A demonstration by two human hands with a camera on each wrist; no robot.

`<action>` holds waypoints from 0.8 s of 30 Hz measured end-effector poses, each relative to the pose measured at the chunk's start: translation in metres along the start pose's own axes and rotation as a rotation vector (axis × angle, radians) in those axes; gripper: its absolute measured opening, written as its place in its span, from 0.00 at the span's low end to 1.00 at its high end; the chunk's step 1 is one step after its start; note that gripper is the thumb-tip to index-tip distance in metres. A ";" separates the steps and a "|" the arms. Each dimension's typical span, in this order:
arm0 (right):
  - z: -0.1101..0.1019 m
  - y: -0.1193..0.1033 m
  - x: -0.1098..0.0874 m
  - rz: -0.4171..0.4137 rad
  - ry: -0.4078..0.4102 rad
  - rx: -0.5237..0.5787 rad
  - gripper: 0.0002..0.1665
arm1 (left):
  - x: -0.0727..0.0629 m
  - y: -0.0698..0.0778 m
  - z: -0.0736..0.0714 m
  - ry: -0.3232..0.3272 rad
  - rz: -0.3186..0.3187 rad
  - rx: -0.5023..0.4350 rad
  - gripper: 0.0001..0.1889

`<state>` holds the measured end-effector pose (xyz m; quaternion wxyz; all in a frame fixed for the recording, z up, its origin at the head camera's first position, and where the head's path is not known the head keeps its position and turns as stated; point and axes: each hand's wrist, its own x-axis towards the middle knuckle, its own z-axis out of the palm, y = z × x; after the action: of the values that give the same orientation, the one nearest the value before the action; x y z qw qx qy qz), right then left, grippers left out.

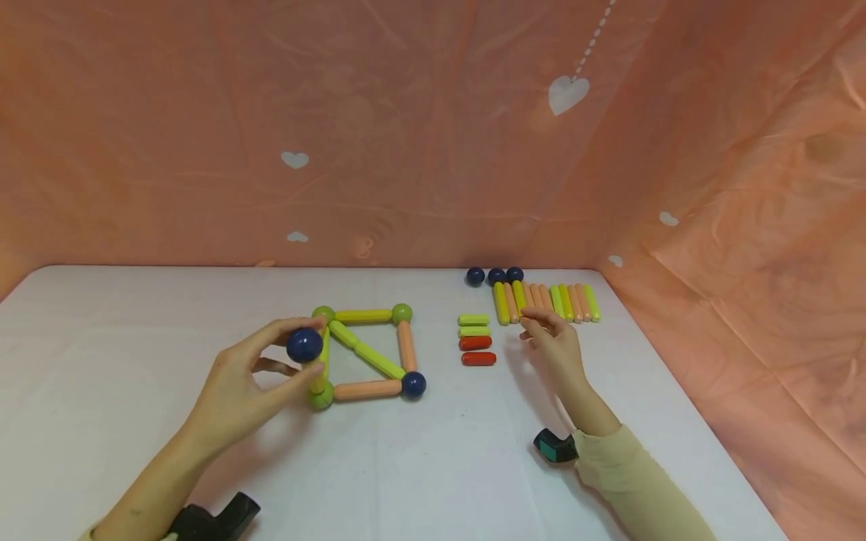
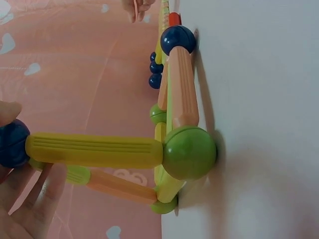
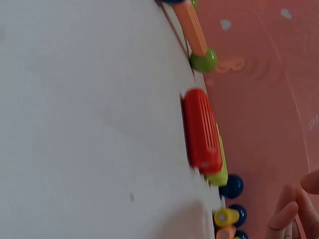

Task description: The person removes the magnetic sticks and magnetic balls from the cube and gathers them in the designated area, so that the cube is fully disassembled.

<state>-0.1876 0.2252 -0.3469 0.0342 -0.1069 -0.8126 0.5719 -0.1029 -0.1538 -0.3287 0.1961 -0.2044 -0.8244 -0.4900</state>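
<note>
My left hand [image 1: 246,383] pinches a dark blue ball [image 1: 304,345] between thumb and fingers, above the table. In the left wrist view, a yellow stick [image 2: 94,150] stands upright from a green ball [image 2: 189,152] to this blue ball. Behind it, a peach stick [image 2: 122,186] slants up toward the hand from another green ball. These join a flat square frame with yellow and peach sides [image 1: 367,389], and a lime diagonal [image 1: 368,353] ending at a blue corner ball [image 1: 413,385]. Over the near ends of a stick row hovers my right hand [image 1: 558,346], fingers loosely bent, no object visible in them.
Yellow, peach and lime sticks [image 1: 558,302] lie in a row at the back right. Three blue balls [image 1: 476,276] sit behind and left of it. Two short lime sticks [image 1: 473,320] and two red sticks [image 1: 479,359] lie right of the frame.
</note>
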 end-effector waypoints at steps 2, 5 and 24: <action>0.006 -0.002 -0.004 0.009 -0.030 0.003 0.22 | -0.001 -0.002 -0.001 -0.010 0.014 -0.002 0.26; 0.016 -0.005 -0.011 0.005 -0.077 0.017 0.22 | -0.001 -0.005 -0.002 -0.029 0.033 0.002 0.28; 0.073 -0.002 -0.047 -0.184 -0.567 -0.046 0.22 | 0.009 -0.032 -0.005 -0.138 -0.107 -0.129 0.23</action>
<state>-0.1545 0.1475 -0.3667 -0.1451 0.1304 -0.8088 0.5548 -0.1263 -0.1710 -0.3447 0.0987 -0.2058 -0.8125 -0.5365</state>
